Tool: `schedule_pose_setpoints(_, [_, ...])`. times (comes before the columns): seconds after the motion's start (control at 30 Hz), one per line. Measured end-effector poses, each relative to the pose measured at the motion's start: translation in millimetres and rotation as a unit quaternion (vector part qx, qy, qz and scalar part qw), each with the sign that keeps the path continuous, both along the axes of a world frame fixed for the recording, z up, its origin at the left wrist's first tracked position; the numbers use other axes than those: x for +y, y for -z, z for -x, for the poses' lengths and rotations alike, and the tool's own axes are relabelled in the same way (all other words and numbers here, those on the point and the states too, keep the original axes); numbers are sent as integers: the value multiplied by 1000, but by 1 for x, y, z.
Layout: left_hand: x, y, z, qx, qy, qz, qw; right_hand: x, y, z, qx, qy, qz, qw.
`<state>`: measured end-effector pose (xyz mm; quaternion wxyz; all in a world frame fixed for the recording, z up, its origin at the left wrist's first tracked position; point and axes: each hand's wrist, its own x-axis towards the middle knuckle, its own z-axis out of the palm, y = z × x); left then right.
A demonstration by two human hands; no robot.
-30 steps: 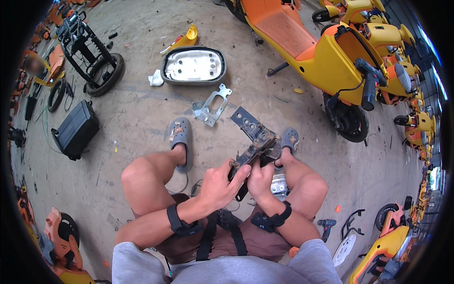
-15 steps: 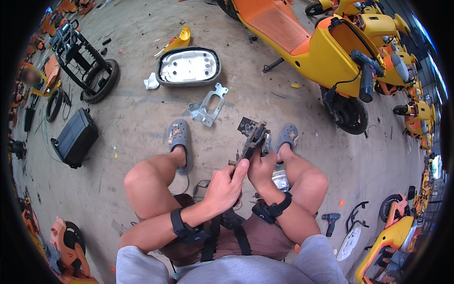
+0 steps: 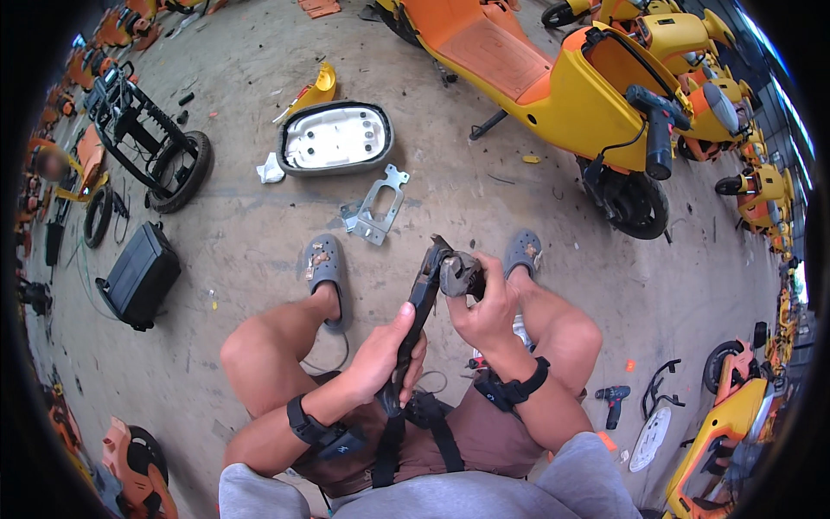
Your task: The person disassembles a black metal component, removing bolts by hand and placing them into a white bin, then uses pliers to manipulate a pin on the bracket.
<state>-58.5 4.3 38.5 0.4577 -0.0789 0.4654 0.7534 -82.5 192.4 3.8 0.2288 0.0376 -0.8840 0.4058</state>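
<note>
My left hand [image 3: 380, 355] is wrapped round a long dark metal bar [image 3: 419, 318], which slants up and away from my lap. At its upper end sits a grimy grey metal lump [image 3: 458, 275], gripped between the thumb and fingers of my right hand [image 3: 487, 313]. The lump touches the bar; whether they are fixed together I cannot tell. Beyond my hands a silver bracket plate with a large cut-out [image 3: 372, 231] lies on the floor. Behind it rests an upturned seat [image 3: 337, 143], its white underside showing.
A yellow and orange scooter [image 3: 553, 112] stands at the far right, a cordless drill [image 3: 659, 130] on it. Another drill [image 3: 612, 401] lies right of my knee, near a white oval plate [image 3: 650, 439]. Left are a black box [image 3: 143, 275] and a bare scooter frame [image 3: 143, 134].
The part has turned in my hands, with more of the bar and the lump's rounded side now showing. My right hand has shifted from under the part to its right side.
</note>
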Motion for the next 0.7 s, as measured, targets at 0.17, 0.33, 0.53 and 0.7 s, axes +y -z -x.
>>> schedule_pose_setpoints(0.17, [-7, -7, 4, -169, -13, -125, 978, 3, -22, 5, 45, -91, -28, 994])
schedule_pose_setpoints(0.33, [-18, -1, 9, -240, 27, -191, 951, 17, -19, 4, 6, -118, -92, 989])
schedule_pose_setpoints(0.53, [-26, 0, 7, -198, 51, -130, 970, 23, -23, 2, -47, -160, -49, 985])
schedule_pose_setpoints(0.7, [-9, 3, 0, -80, 16, 7, 997, 1, 0, -12, -160, -108, 64, 979])
